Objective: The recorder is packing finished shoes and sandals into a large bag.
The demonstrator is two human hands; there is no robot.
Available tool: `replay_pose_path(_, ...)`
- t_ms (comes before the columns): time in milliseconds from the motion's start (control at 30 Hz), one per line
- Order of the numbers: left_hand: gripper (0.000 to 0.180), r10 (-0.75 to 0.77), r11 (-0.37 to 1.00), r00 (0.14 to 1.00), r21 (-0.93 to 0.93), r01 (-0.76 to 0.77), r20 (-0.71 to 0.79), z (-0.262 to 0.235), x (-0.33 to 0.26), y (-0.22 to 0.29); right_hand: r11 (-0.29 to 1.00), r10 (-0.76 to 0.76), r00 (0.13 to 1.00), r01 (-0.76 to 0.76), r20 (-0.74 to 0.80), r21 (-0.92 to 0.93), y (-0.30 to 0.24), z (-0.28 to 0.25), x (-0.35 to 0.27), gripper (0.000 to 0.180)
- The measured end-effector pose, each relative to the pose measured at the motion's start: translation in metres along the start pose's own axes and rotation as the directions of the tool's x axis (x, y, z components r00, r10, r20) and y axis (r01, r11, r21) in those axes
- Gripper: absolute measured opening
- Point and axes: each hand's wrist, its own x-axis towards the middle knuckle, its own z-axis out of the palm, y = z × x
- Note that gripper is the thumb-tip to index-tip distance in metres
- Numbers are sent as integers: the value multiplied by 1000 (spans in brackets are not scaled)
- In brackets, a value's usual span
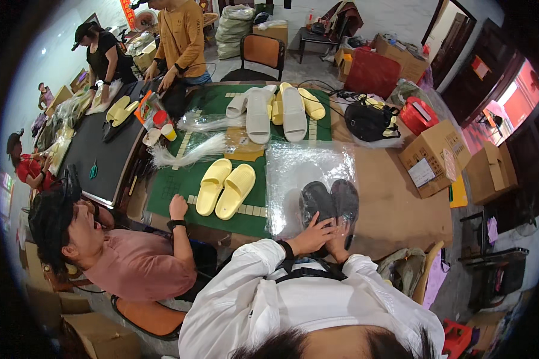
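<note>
A pair of black slides (328, 200) lies side by side under or inside a large clear plastic bag (284, 179) at the table's near side. My left hand (310, 236) reaches across the near end of the slides, its fingers stretched out and a little apart. Tight against it, my right hand (339, 239) is at the near end of the right slide. Its fingers are partly covered by the left hand and blurred by the plastic's shine, so its grip is unclear. To the left, a pair of yellow slides (224, 190) rests on a green cutting mat (167, 185).
Grey slides (258, 116) and more yellow slides (312, 105) stand farther back, near clear plastic strips (191, 149). A black bag (368, 119), red round case (418, 113) and cardboard box (431, 161) are at right. A co-worker in pink (138, 263) sits close on my left.
</note>
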Motion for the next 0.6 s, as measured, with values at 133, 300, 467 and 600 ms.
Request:
replay_pose_path(133, 35, -25, 999, 1000, -35, 25, -6, -2, -3, 0, 996, -91, 988, 90, -123, -12, -2, 14, 2, 47)
replay_pose_path(300, 33, -11, 1000, 999, 26, 12, -42, -7, -4, 2, 970, 26, 997, -44, 79, 241, 2, 29, 11, 44)
replay_pose_path(467, 42, -258, 937, 920, 156, 313, -296, -14, -7, 5, 921, 99, 995, -98, 17, 378, -10, 7, 24, 37)
replay_pose_path(600, 58, -495, 859, 794, -57, 509, -352, -12, -17, -13, 888, 193, 981, -180, 12, 423, -33, -23, 30, 33)
